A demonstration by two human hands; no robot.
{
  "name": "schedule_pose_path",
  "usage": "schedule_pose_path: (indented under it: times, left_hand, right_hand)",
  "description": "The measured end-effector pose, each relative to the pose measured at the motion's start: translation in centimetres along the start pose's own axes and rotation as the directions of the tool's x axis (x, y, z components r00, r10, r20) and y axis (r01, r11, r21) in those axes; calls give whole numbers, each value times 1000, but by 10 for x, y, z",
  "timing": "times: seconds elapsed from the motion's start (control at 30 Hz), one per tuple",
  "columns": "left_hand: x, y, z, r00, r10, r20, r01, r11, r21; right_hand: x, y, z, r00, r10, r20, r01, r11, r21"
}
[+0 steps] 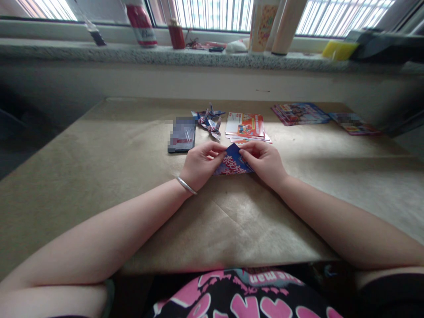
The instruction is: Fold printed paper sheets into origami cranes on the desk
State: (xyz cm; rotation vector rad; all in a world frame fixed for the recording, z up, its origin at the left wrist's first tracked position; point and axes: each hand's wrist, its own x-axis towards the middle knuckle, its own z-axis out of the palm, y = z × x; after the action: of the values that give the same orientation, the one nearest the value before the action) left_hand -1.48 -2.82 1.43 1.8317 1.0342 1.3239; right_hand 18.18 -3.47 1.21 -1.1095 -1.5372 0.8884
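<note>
Between my two hands is a folded blue sheet of paper (233,161) with red and white lettering, its pointed top facing away from me. My left hand (202,163), with a silver bangle at the wrist, pinches its left edge between thumb and fingers. On the opposite edge my right hand (264,161) pinches it the same way. Just beyond lie several folded paper shapes (209,121) in blue, white and red. A stack of orange and white printed sheets (247,126) is right behind the held paper.
Left of the folded shapes lies a dark phone (182,134). Printed booklets (301,113) and another printed pile (356,123) rest at the table's far right. On the windowsill (205,56) stand a red can (141,24), a red jar (176,35) and tall containers (263,26).
</note>
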Motion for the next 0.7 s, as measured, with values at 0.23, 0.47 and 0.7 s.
schedule_pose_path:
  times: [0.23, 0.47, 0.7]
  left_hand:
    - [0, -2, -1, 999, 43, 10, -44, 999, 31]
    - [-1, -4, 1, 999, 47, 19, -47, 998, 30]
    - [-1, -1, -3, 999, -38, 33, 37, 999, 28]
  right_hand:
    - [1, -6, 0, 997, -70, -28, 65, 985, -161]
    - [6, -13, 0, 990, -135, -27, 124, 959, -256]
    - [16, -14, 4, 998, -70, -2, 67, 960, -271]
